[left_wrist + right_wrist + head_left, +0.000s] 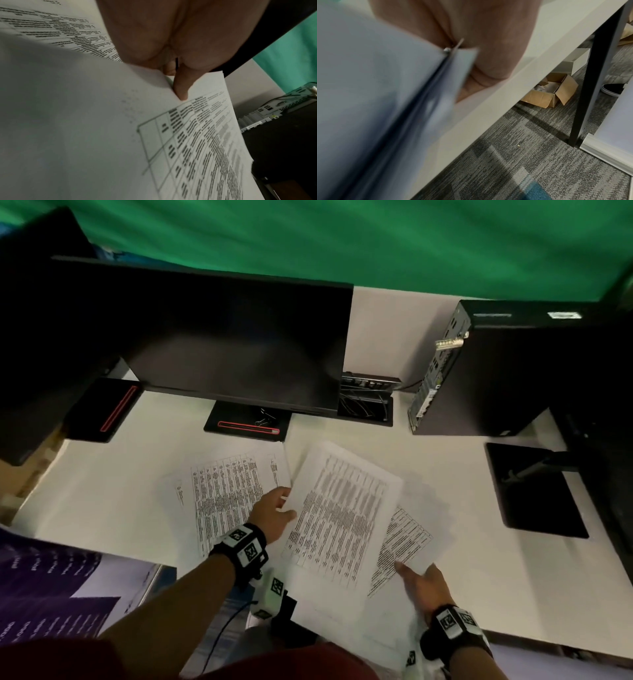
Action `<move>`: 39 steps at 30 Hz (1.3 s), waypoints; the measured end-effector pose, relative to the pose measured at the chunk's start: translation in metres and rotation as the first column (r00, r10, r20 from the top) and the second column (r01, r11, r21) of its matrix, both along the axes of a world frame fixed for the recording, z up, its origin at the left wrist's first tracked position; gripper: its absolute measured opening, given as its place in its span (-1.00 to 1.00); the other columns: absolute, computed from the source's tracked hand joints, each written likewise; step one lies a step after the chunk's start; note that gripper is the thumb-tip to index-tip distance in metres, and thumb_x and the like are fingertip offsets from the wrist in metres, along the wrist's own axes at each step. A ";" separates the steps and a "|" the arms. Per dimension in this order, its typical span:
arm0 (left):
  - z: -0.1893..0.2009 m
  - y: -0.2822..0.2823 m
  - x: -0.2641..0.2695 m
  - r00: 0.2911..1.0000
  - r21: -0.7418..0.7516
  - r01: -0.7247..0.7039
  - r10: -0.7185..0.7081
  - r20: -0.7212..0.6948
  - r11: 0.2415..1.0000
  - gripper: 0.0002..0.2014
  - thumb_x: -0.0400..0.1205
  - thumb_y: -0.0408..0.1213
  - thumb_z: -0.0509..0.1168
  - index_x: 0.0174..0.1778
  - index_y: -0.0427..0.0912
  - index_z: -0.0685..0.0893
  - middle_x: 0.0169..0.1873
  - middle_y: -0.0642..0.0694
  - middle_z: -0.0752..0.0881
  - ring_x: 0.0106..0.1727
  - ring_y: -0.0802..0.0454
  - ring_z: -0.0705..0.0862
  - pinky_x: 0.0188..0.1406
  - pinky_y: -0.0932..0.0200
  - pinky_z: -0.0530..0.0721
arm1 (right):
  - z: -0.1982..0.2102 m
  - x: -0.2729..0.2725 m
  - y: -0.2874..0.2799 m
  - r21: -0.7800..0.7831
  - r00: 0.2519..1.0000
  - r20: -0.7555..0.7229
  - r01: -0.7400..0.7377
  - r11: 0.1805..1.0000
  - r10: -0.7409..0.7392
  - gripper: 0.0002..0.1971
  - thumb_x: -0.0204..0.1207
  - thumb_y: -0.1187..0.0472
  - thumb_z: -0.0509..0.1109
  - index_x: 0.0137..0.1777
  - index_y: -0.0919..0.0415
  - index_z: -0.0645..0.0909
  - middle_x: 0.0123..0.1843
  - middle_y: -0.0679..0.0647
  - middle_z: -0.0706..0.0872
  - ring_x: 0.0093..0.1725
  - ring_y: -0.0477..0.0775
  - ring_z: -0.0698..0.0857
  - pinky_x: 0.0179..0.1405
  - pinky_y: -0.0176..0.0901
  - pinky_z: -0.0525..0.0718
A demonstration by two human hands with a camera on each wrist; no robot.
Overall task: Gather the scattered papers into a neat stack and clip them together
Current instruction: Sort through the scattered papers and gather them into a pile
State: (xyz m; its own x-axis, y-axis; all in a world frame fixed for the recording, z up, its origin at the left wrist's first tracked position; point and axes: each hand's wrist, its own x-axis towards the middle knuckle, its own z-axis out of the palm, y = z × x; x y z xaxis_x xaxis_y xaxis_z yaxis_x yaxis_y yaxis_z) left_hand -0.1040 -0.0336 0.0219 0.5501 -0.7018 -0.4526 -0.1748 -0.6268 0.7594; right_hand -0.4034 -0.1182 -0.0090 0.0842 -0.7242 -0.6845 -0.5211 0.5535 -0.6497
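Observation:
Three printed sheets with tables lie fanned on the white desk (102, 491). The left sheet (226, 491) lies flat. My left hand (286, 505) pinches the left edge of the middle sheet (335, 515), which is raised; the left wrist view shows the thumb (181, 88) on top of that sheet (197, 135). My right hand (411, 571) holds the lower right papers (407, 539) at their near corner, thumb on top. In the right wrist view these papers (376, 94) are blurred and show a staple (447, 49). A black binder clip (263, 419) rests on the monitor's base.
A black monitor (239, 344) stands behind the papers, with a cable box (364, 402) beside it. A computer tower (496, 371) and a second monitor stand (537, 491) occupy the right. A black device (102, 409) sits far left. A cardboard box (551, 94) lies under the desk.

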 end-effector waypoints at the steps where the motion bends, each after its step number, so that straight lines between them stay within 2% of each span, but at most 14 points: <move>1: -0.001 -0.001 0.002 1.000 0.006 -0.007 0.007 0.003 1.000 -0.57 0.65 -0.41 0.31 0.45 -0.12 0.51 0.11 0.01 0.54 0.16 0.04 0.54 0.08 0.21 0.49 | 0.002 -0.001 0.000 -0.006 1.000 0.010 -0.002 1.000 0.002 -0.15 0.59 -0.01 0.46 0.69 0.41 0.13 0.70 0.30 0.28 0.66 0.32 0.31 0.56 0.04 0.33; 3: -0.002 -0.002 0.004 0.996 0.055 0.079 -0.081 0.033 0.995 -0.56 0.69 -0.36 0.26 0.52 -0.08 0.47 0.15 0.00 0.56 0.22 -0.01 0.57 0.11 0.18 0.53 | 0.003 -0.001 -0.001 -0.021 0.999 0.036 0.009 1.000 -0.008 -0.19 0.61 0.03 0.44 0.68 0.41 0.15 0.70 0.29 0.29 0.66 0.31 0.30 0.55 0.01 0.31; 6: -0.009 -0.002 0.005 0.971 0.114 0.187 -0.201 0.131 0.976 -0.56 0.65 -0.47 0.22 0.46 -0.11 0.54 0.05 -0.06 0.68 0.01 0.00 0.63 -0.03 0.17 0.63 | 0.005 -0.001 -0.001 -0.026 1.000 0.028 -0.006 1.000 0.007 -0.38 0.66 0.18 0.40 0.63 0.43 0.29 0.62 0.31 0.43 0.60 0.34 0.40 0.48 -0.01 0.37; 10: -0.012 0.001 0.013 0.971 0.117 -0.026 -0.002 0.239 0.993 -0.64 0.68 -0.46 0.12 0.38 -0.19 0.60 0.22 -0.17 0.69 -0.06 0.04 0.60 -0.11 0.23 0.60 | -0.002 -0.002 0.000 -0.049 1.000 0.017 -0.011 0.999 0.012 -0.40 0.63 0.15 0.43 0.57 0.42 0.37 0.57 0.30 0.50 0.54 0.34 0.49 0.43 -0.01 0.42; 12: -0.014 0.004 0.019 0.983 0.174 -0.060 0.028 0.180 0.983 -0.66 0.74 -0.23 0.11 0.41 -0.18 0.54 0.31 -0.22 0.65 -0.05 -0.01 0.67 -0.10 0.20 0.64 | -0.006 -0.003 -0.002 -0.041 1.000 0.022 0.003 0.999 -0.002 -0.33 0.63 0.10 0.43 0.61 0.43 0.29 0.61 0.31 0.44 0.58 0.35 0.43 0.49 0.03 0.39; 14: -0.017 0.008 0.022 0.999 0.263 0.012 -0.025 0.046 0.965 -0.46 0.69 0.12 0.14 0.44 -0.21 0.47 0.34 -0.30 0.62 0.17 -0.22 0.68 0.20 -0.05 0.66 | -0.011 -0.003 -0.002 -0.047 1.000 0.021 -0.011 0.999 0.012 -0.32 0.62 0.09 0.44 0.62 0.40 0.29 0.62 0.30 0.43 0.59 0.35 0.42 0.51 0.06 0.38; 16: -0.016 0.012 0.018 0.998 0.289 0.054 -0.039 -0.058 0.956 -0.30 0.56 0.22 0.31 0.51 -0.13 0.37 0.38 -0.20 0.58 0.25 -0.16 0.62 0.27 -0.03 0.60 | -0.014 -0.003 -0.003 -0.045 1.000 0.018 -0.010 0.999 0.011 -0.37 0.60 0.10 0.46 0.57 0.37 0.38 0.57 0.28 0.51 0.54 0.34 0.49 0.50 0.08 0.41; 21: -0.021 0.007 -0.017 0.988 0.243 0.131 -0.146 0.044 0.961 -0.21 0.51 -0.24 0.50 0.58 -0.15 0.21 0.43 -0.22 0.54 0.34 -0.20 0.60 0.18 0.12 0.54 | -0.013 -0.002 -0.004 -0.039 0.999 -0.028 -0.022 0.999 0.021 -0.42 0.60 0.11 0.45 0.53 0.37 0.43 0.49 0.14 0.58 0.50 0.31 0.53 0.44 0.02 0.43; 25: -0.024 0.003 -0.018 0.989 0.145 0.105 -0.119 0.093 0.984 -0.41 0.63 -0.48 0.22 0.58 -0.07 0.25 0.02 -0.10 0.65 -0.22 -0.04 0.67 -0.29 0.16 0.67 | -0.014 -0.003 -0.002 -0.008 1.000 -0.031 -0.002 1.000 0.002 -0.27 0.60 0.03 0.46 0.64 0.37 0.28 0.64 0.27 0.41 0.60 0.31 0.40 0.52 0.03 0.36; 27: -0.019 0.004 -0.005 0.993 0.094 0.060 -0.069 0.094 0.994 -0.39 0.64 -0.57 0.09 0.59 -0.01 0.28 -0.02 -0.03 0.58 -0.38 0.06 0.60 -0.48 0.22 0.61 | -0.014 -0.004 -0.004 0.023 1.000 0.000 0.024 0.999 -0.024 -0.13 0.58 -0.08 0.45 0.70 0.36 0.12 0.71 0.26 0.26 0.67 0.31 0.30 0.58 0.08 0.29; 30: -0.013 0.005 0.012 0.989 0.077 0.038 -0.048 0.138 0.996 -0.36 0.66 -0.59 0.04 0.63 0.03 0.26 0.46 -0.20 0.50 -0.17 0.23 0.59 -0.22 0.41 0.58 | -0.016 -0.006 -0.007 0.023 0.999 0.035 0.032 0.999 -0.033 -0.05 0.53 -0.23 0.42 0.71 0.33 0.12 0.71 0.26 0.26 0.66 0.34 0.30 0.59 0.12 0.29; 33: -0.016 0.003 0.002 0.975 0.089 0.198 -0.205 0.089 0.976 -0.40 0.72 -0.49 0.06 0.65 0.08 0.22 0.60 -0.18 0.35 0.05 0.16 0.66 -0.09 0.45 0.57 | -0.020 -0.005 -0.007 -0.007 1.000 0.025 -0.010 1.000 0.011 0.01 0.37 -0.36 0.50 0.67 0.25 0.28 0.63 0.21 0.44 0.58 0.30 0.44 0.57 0.17 0.36; 36: -0.029 -0.004 -0.021 0.917 0.153 0.368 -0.385 0.106 0.917 -0.46 0.73 -0.18 0.18 0.65 0.02 0.23 0.61 -0.16 0.34 0.53 -0.12 0.42 0.43 0.15 0.42 | -0.022 -0.003 -0.006 -0.039 0.999 0.027 -0.021 0.999 0.022 -0.16 0.30 -0.22 0.63 0.54 0.09 0.50 0.46 0.07 0.66 0.39 0.22 0.63 0.48 0.16 0.50; 39: -0.038 -0.001 -0.007 0.934 0.255 0.098 -0.177 0.311 0.962 -0.34 0.65 0.09 0.23 0.64 -0.05 0.25 0.63 -0.14 0.25 0.62 -0.19 0.24 0.58 -0.19 0.28 | -0.022 -0.002 -0.007 -0.062 0.997 -0.041 -0.069 0.996 0.067 -0.27 0.40 -0.07 0.61 0.53 0.17 0.51 0.44 0.15 0.68 0.38 0.27 0.65 0.45 0.13 0.53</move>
State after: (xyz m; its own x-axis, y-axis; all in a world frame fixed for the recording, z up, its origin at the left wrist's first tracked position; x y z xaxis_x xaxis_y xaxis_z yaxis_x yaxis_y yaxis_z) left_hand -0.1105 -0.0345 -0.0163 0.6008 -0.6788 -0.4222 -0.4858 -0.7294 0.4815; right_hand -0.4051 -0.1254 -0.0310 0.1089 -0.7596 -0.6412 -0.5818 0.4743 -0.6608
